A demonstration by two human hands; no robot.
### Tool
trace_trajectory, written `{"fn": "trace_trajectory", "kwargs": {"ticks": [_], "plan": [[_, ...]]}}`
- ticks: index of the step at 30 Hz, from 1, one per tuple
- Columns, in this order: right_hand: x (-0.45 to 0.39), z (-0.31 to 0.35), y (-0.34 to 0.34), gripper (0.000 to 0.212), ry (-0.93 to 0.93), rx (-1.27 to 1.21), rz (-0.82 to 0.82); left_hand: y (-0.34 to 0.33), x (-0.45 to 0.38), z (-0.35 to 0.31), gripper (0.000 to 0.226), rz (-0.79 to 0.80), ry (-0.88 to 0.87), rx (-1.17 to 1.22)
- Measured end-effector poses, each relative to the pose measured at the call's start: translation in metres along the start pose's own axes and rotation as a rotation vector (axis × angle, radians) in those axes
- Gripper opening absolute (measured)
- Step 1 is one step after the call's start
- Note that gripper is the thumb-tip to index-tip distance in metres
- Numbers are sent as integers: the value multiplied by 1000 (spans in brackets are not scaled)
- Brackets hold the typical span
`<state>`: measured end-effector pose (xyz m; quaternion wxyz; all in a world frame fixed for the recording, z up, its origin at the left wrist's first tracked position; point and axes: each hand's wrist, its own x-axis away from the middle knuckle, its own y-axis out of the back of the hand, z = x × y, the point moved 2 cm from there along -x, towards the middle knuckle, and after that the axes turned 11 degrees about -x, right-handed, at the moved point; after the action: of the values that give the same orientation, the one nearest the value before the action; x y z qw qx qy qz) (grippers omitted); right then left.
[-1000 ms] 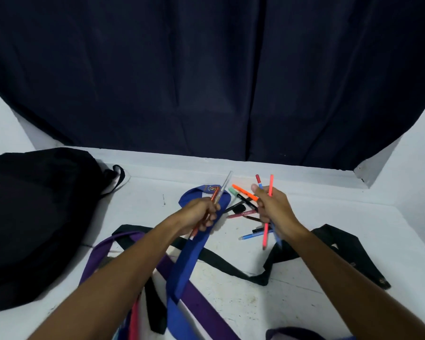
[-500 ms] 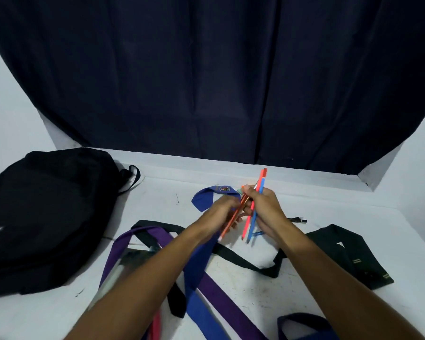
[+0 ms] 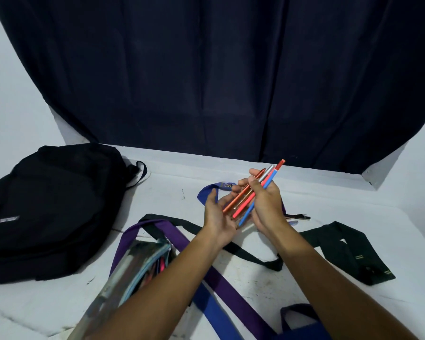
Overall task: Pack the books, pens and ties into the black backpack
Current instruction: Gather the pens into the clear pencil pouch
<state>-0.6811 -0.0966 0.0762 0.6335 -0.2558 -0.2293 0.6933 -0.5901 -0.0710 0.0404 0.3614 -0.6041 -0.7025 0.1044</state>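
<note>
The right hand (image 3: 265, 207) grips a bundle of pens (image 3: 253, 196) above the white table (image 3: 353, 209). The left hand (image 3: 219, 214) lies flat-fingered beneath it. The black backpack (image 3: 52, 209) lies far left.

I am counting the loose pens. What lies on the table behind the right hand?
Past the right hand, a black pen and part of a bluish pen lie on the table. The hand covers anything else there.

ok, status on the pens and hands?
Right hand grips pen bundle; left hand open, cupped beneath. Two pens loose on table. Black backpack far left, ties strewn between.
</note>
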Motion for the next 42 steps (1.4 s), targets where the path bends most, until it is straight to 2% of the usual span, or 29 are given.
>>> {"fn": "trace_trajectory", "kwargs": {"ticks": [4, 8, 14, 20, 26, 28, 31, 33, 34, 36, 39, 42], "plan": [[-3, 1, -2, 18, -8, -25, -18, 12, 2, 0, 64, -67, 11, -22], [3, -9, -8, 13, -32, -35, -7, 8, 6, 0, 58, -2, -1, 29], [0, -9, -9, 8, -44, -47, -88, 12, 11, 2, 49, 10, 9, -318], [-3, -11, -7, 35, -43, -89, -167, 21, 14, 5, 38, 153, -24, -406], [-1, -17, -4, 34, -130, -75, -220, 24, 16, 7, 29, 164, 3, -435], [-3, -18, -2, 32, -222, -93, -228, 28, 20, -3, 28, 79, -27, -711], [-3, -29, 5, 21, -425, -17, -183, 51, 32, -36, 11, -84, -238, -1231], [6, -42, 10, 18, -610, 68, -119, 74, 47, -60, 6, -97, -397, -1569], [14, -51, 11, 15, -704, 104, -74, 89, 57, -70, 4, -73, -415, -1746], [38, -67, 7, 8, -878, 150, 49, 115, 81, -84, 8, 31, -386, -2037], [76, -90, -3, 18, -1101, 162, 225, 144, 122, -82, 21, 197, -276, -2193], [110, -111, -11, 18, -1252, 216, 356, 167, 143, -62, 40, 113, -184, -2323]]}}
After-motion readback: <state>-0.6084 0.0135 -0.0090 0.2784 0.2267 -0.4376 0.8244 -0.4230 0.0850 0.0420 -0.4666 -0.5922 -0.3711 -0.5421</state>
